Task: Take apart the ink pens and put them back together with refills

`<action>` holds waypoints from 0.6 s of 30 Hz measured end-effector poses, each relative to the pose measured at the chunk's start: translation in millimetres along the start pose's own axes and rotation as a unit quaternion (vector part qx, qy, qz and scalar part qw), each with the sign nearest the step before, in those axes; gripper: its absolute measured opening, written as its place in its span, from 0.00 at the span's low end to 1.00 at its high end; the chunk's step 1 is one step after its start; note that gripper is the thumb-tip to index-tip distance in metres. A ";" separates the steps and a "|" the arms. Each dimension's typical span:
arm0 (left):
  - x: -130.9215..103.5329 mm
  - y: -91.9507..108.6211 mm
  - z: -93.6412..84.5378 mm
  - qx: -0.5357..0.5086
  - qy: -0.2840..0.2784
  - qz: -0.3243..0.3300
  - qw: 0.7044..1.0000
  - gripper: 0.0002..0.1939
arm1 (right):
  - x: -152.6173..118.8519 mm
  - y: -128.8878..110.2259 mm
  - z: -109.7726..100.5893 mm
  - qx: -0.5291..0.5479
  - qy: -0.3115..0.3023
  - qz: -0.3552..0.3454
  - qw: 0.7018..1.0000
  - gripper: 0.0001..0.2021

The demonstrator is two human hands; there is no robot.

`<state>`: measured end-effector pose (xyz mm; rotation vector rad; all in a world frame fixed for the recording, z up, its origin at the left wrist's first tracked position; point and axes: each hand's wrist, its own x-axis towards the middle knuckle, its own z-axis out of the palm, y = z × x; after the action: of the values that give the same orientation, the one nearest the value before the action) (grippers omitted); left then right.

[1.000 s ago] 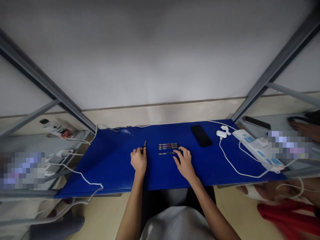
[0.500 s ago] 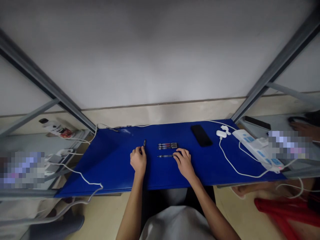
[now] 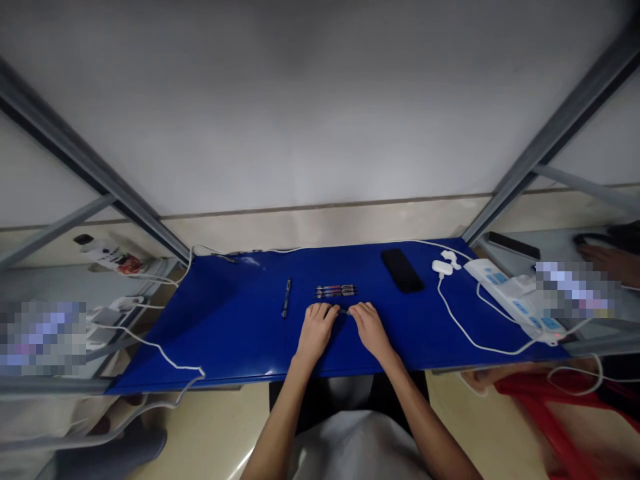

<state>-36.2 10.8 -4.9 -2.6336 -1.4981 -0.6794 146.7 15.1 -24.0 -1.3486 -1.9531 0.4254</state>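
Both my hands meet at one pen lying crosswise near the middle of the blue table. My left hand has its fingers closed on the pen's left end, which it covers. On the right end, my right hand grips with thumb and fingers; only a short middle piece shows between them. Just beyond the hands, several pens lie side by side in a neat row. Another dark pen rests alone to the left, pointing away from me.
A black phone lies right of the pens. Farther right are a white earphone case on a cable and a power strip. A bottle stands on the left neighbouring table. At far right, a person's hand shows.
My left hand has let go of the pen at the left, which now lies on the table, and moved right to the pen at my right hand.
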 end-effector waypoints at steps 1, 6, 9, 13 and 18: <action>1.6 1.0 0.4 0.007 -0.006 -0.001 1.000 0.14 | -0.1 -0.3 -1.3 0.007 -0.003 0.001 1.000 0.16; 3.2 -2.5 -1.9 0.012 -0.034 -0.008 0.999 0.13 | -2.4 -5.7 -7.0 0.008 -0.045 -0.008 0.999 0.12; 2.3 -4.3 -2.8 -0.001 -0.050 -0.012 0.999 0.13 | -3.4 -5.8 -5.8 -0.003 -0.055 -0.025 0.998 0.11; 2.6 -4.1 -2.3 -0.007 -0.058 -0.013 0.998 0.14 | -3.8 -3.1 -2.8 0.019 -0.040 -0.057 0.997 0.11; 3.0 -4.5 -0.6 -0.016 -0.064 -0.017 0.998 0.14 | -6.0 -7.4 -3.6 0.000 -0.019 -0.086 0.996 0.12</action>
<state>-38.8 15.5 -4.0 -2.7304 -1.5794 -0.5508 145.5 6.2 -19.0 -1.1677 -2.0801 0.3704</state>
